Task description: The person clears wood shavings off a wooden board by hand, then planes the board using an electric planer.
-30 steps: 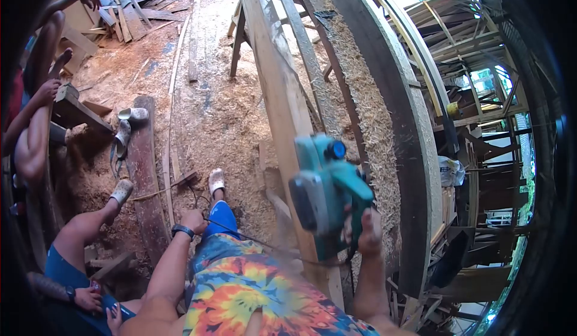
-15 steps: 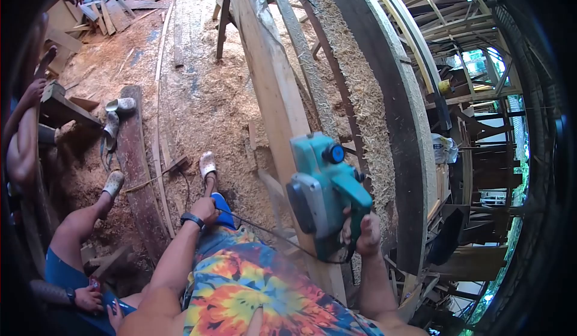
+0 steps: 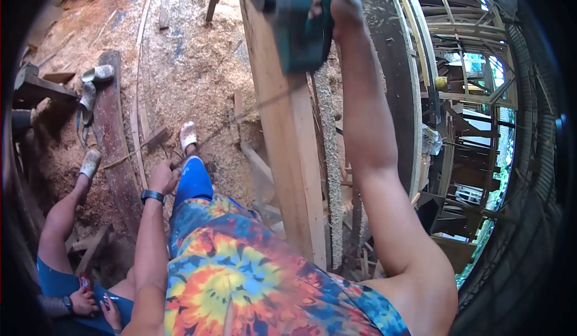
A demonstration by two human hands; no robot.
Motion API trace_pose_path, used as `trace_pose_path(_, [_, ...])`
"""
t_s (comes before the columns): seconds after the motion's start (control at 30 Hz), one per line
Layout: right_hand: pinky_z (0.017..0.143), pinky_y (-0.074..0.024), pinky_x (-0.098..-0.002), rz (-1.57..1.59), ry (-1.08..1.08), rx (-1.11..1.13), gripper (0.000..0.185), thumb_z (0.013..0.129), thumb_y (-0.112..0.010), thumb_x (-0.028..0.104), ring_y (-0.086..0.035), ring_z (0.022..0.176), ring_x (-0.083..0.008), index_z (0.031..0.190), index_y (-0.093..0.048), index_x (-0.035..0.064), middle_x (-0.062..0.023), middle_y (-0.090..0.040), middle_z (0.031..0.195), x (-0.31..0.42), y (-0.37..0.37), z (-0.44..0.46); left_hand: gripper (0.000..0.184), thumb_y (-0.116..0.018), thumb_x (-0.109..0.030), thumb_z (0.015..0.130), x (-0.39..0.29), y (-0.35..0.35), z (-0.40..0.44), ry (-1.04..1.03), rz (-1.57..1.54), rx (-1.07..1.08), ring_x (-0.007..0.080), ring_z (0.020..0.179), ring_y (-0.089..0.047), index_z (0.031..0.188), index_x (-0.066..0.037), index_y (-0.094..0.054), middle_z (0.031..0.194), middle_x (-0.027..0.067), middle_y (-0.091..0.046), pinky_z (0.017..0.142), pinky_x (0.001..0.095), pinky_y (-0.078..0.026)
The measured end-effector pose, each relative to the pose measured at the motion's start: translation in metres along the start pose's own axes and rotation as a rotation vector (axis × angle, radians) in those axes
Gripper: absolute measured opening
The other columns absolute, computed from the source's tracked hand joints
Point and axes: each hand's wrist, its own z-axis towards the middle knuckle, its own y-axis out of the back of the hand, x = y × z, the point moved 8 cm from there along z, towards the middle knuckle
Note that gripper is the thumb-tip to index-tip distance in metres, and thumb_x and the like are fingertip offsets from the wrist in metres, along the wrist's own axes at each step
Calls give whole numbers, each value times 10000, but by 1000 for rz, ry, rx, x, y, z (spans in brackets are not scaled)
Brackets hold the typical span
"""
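Note:
In the head view, my right hand (image 3: 347,10) grips the rear handle of a teal electric planer (image 3: 294,35), blurred by motion. The planer sits at the top of the view on a long pale wooden beam (image 3: 291,149), its front part cut off by the frame edge. My right arm stretches far forward alongside the beam. Low on the left, my left hand (image 3: 163,177), with a dark watch at the wrist, is closed around the planer's power cord (image 3: 264,103), which runs across to the tool.
A seated person's hand (image 3: 84,300) holds a small red object at lower left. Sawdust (image 3: 192,77) covers the ground. Clogs (image 3: 98,73) rest on a dark plank (image 3: 111,131). Dark boards (image 3: 399,95) lie right of the beam; stacked timber (image 3: 463,32) stands further right.
My right hand has pushed the planer forward along the beam, from near my body to the top of the view. My left hand shifted slightly left and up, keeping the cord.

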Motion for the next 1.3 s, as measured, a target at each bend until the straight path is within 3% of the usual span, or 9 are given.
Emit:
trace_pose_path(0.13, [512, -490, -340, 19, -5, 15, 594, 1007, -465, 587, -506, 483, -155, 1039, -573, 4, -39, -519, 620, 6, -14, 104, 306, -669, -262, 862, -28, 26, 6, -36, -126, -47, 427, 930, -670, 987, 17, -666, 962, 277, -689, 809, 474, -515])
trace_pose_path(0.27, [509, -490, -343, 43, -28, 25, 593, 1006, -465, 587, -507, 479, -157, 1036, -576, 6, -40, -519, 612, 5, -24, 146, 300, -681, -252, 891, -39, 41, 0, -93, -356, -209, 233, 762, -644, 961, 39, -651, 828, 163, -690, 736, 379, -502])
trace_pose_path(0.4, [507, -491, -346, 53, -22, 39, 591, 1006, -466, 587, -509, 476, -160, 1034, -579, 8, -41, -518, 604, 11, -18, 115, 290, -674, -259, 886, -27, 35, -11, -27, -230, -119, 366, 873, -672, 939, 26, -677, 904, 232, -697, 794, 433, -514])
trace_pose_path(0.63, [436, -442, -309, 34, -73, 10, 580, 1041, -399, 551, -516, 436, -156, 985, -611, 14, -50, -553, 584, -31, 23, -221, 391, -720, -383, 796, 53, -45, -31, -41, 222, -12, 433, 906, -687, 951, -26, -755, 938, 270, -705, 884, 491, -537])
trace_pose_path(0.7, [437, -419, -301, -15, -96, 2, 654, 1015, -385, 615, -463, 404, -155, 1085, -548, -14, -47, -495, 533, -50, 34, -325, 323, -749, -254, 788, 37, -57, -51, 59, 204, 159, 411, 956, -690, 975, 8, -731, 979, 269, -706, 876, 484, -543])
trace_pose_path(0.8, [462, -465, -304, 112, -183, -71, 691, 977, -507, 606, -560, 487, -149, 1172, -557, -54, -64, -568, 613, -86, 59, -481, 317, -722, -290, 788, 17, -93, -64, -93, 349, 271, 402, 986, -690, 964, -28, -758, 1032, 249, -710, 887, 473, -548])
trace_pose_path(0.9, [504, -493, -299, 191, -335, -206, 859, 799, -694, 704, -577, 514, -159, 1161, -574, -66, -62, -587, 628, -103, 68, -601, 333, -660, -304, 794, -4, -126, -75, -210, 463, 373, 389, 961, -703, 943, -25, -760, 1027, 238, -718, 862, 478, -560])
trace_pose_path(1.1, [471, -488, -302, 151, -358, -272, 884, 800, -659, 739, -554, 464, -154, 1099, -577, -89, -62, -571, 576, -112, 71, -669, 275, -642, -283, 782, -56, -159, -88, -354, 486, 444, 377, 870, -714, 880, -46, -743, 916, 214, -728, 791, 480, -570])
trace_pose_path(1.3, [464, -489, -306, 138, -311, -193, 867, 822, -634, 736, -541, 451, -154, 1119, -545, -73, -63, -561, 577, -102, 72, -589, 272, -664, -311, 794, -40, -158, -74, -364, 425, 393, 386, 829, -706, 867, -56, -723, 870, 224, -714, 762, 496, -560])
